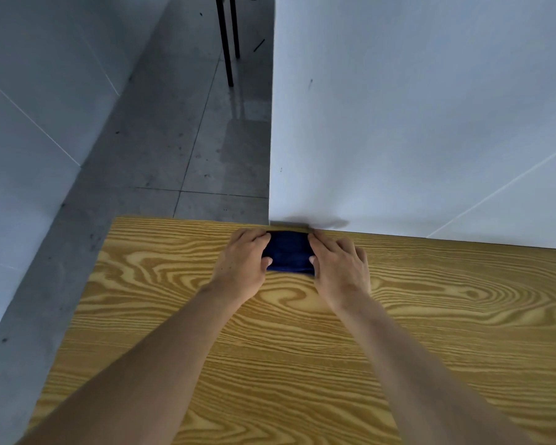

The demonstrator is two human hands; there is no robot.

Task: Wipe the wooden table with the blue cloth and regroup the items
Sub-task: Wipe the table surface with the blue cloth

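A dark blue cloth (288, 251), folded into a small pad, lies on the wooden table (302, 348) close to its far edge, where the table meets a white wall. My left hand (243, 263) holds the cloth's left side, thumb on the near edge and fingers over the far edge. My right hand (339, 264) holds the right side the same way. Both forearms stretch across the tabletop. No other items show on the table.
A white wall (414, 123) rises directly behind the table's far edge on the right. The table's left edge drops to a grey tiled floor (174, 155). Black furniture legs (227, 43) stand far back on that floor. A pale wall runs along the left.
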